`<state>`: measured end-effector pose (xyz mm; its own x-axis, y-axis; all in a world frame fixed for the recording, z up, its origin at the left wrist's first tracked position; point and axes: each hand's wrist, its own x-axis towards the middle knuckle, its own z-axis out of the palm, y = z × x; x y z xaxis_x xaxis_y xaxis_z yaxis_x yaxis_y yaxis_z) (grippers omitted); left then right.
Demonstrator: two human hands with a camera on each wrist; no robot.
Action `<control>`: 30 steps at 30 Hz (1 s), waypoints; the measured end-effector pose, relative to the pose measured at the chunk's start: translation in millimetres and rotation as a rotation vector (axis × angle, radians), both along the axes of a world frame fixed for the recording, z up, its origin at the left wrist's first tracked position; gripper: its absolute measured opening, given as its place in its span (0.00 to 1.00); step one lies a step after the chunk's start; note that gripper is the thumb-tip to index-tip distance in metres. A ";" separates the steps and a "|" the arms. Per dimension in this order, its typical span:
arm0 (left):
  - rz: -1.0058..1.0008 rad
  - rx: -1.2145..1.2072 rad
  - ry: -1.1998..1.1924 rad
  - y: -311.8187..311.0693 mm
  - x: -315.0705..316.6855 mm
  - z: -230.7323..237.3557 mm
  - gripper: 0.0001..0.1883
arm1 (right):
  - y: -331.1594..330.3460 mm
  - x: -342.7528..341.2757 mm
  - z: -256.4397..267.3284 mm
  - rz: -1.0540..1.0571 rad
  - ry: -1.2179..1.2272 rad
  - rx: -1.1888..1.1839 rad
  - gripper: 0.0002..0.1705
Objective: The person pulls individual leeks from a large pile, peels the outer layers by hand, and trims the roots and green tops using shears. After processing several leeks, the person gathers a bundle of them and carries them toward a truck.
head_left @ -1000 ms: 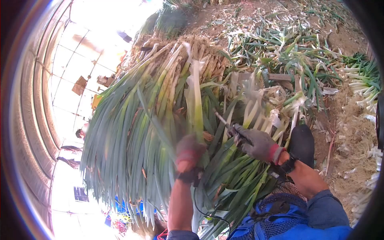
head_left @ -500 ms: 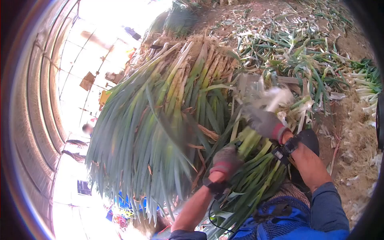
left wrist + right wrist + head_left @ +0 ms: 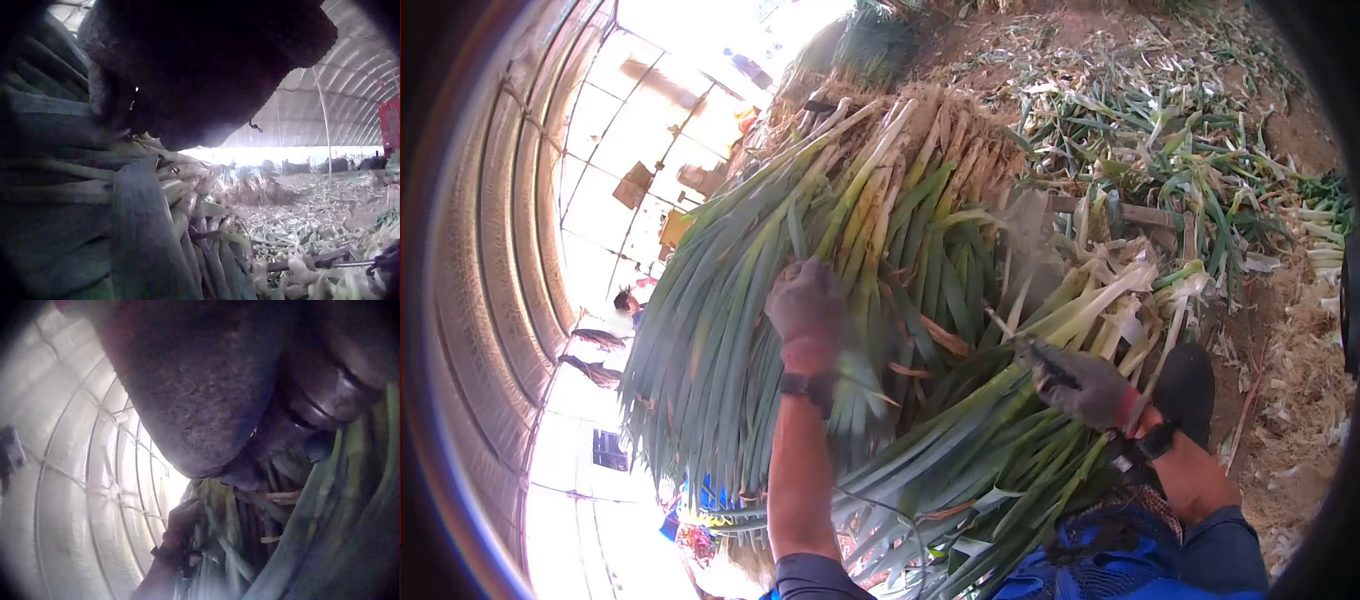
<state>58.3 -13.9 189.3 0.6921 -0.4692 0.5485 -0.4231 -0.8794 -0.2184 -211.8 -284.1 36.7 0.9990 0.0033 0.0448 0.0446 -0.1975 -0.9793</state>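
Observation:
A big heap of leeks (image 3: 720, 340) lies with its roots away from me and its long green leaves toward me. My gloved left hand (image 3: 805, 310) is over the heap, its fingertips among the leaves; I cannot tell whether they grip one. In the left wrist view the dark glove (image 3: 206, 69) hangs close above leaves. My gloved right hand (image 3: 1085, 388) grips a slim tool (image 3: 1000, 322) with a dark handle and a thin, light tip pointing up and left. Beneath that hand lies a second bunch of leeks (image 3: 990, 420), its pale stems to the upper right.
Stripped leaves and peelings (image 3: 1140, 140) litter the ground at the upper right. A wooden bar (image 3: 1135, 213) sticks out behind the second bunch. Cleaned leeks (image 3: 1320, 222) lie at the far right edge. A dark shoe (image 3: 1185, 395) is beside my right wrist. Another person (image 3: 628, 303) is far left.
My left hand moved from the heap right to the second bunch, then back left and up onto the heap. The right hand swung up over the pale stems and came back down, still holding the tool.

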 end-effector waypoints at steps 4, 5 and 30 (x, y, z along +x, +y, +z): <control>-0.039 0.195 -0.091 -18.4 44.5 -1.3 0.18 | 26.8 8.5 18.6 0.026 -0.109 -0.078 0.28; 0.043 0.228 -0.021 -21.9 50.7 0.1 0.19 | 32.8 9.6 21.3 0.041 -0.121 -0.060 0.28; 0.307 0.396 0.479 -64.9 40.6 38.6 0.25 | 22.8 15.9 40.7 0.053 -0.120 -0.071 0.26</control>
